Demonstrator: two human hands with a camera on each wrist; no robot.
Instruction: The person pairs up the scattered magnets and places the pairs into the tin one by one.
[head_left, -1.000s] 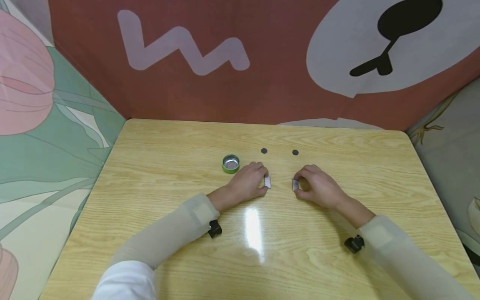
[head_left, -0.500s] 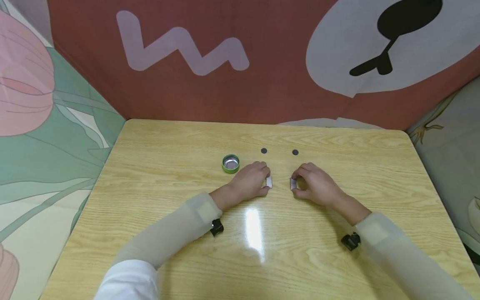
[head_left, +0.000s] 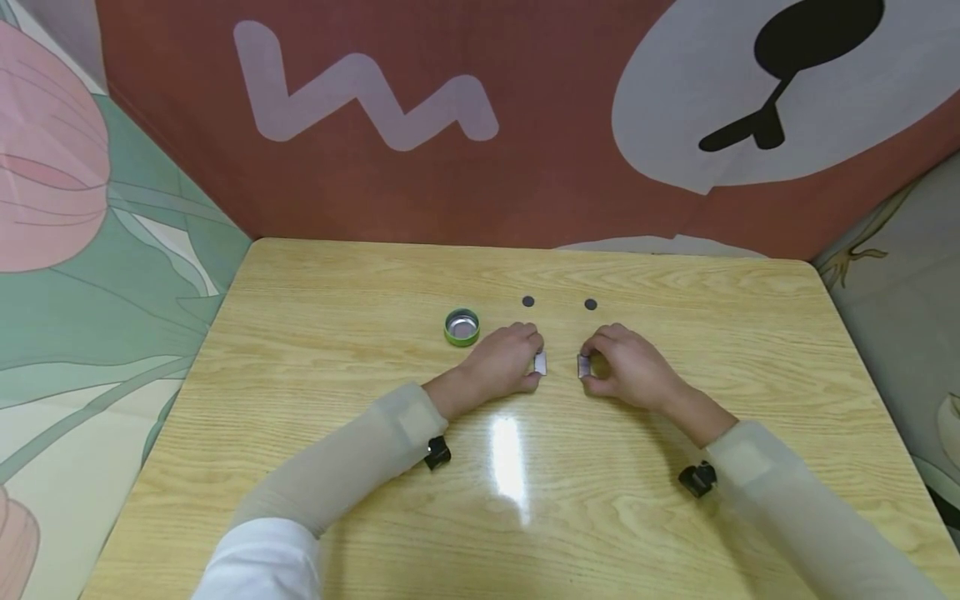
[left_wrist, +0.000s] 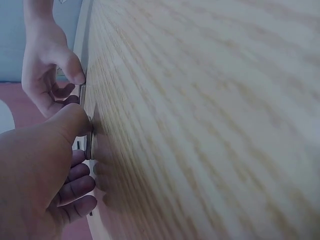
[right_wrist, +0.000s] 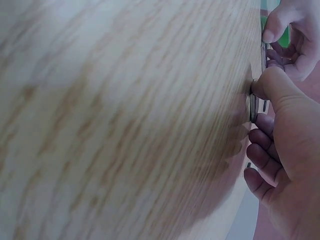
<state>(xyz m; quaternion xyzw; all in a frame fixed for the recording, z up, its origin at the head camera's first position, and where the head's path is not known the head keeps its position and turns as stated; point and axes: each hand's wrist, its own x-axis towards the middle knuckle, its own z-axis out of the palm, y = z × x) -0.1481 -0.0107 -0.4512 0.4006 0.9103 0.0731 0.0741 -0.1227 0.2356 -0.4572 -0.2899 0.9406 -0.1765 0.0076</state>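
My left hand point(head_left: 504, 360) pinches a small pale rectangular piece point(head_left: 540, 363) between thumb and fingers at its two short ends. Facing it across a narrow gap, my right hand point(head_left: 632, 368) holds a similar silvery rectangular piece point(head_left: 584, 367) the same way. In the left wrist view the left hand's piece point(left_wrist: 89, 139) shows as a thin edge low over the wood. From the right wrist the other piece point(right_wrist: 253, 106) also looks thin and lies close to the tabletop. The fingers hide parts of both pieces.
A round green tin point(head_left: 462, 327), open at the top with a silvery inside, stands left of the left hand. Beyond the hands, a left dark disc point(head_left: 528, 302) and a right dark disc point(head_left: 591, 305) lie on the wooden table point(head_left: 360, 300). Patterned walls border the table.
Both hands have slid slightly toward each other with their pieces, so the gap between the two pieces has narrowed. The tin and discs stay where they were.
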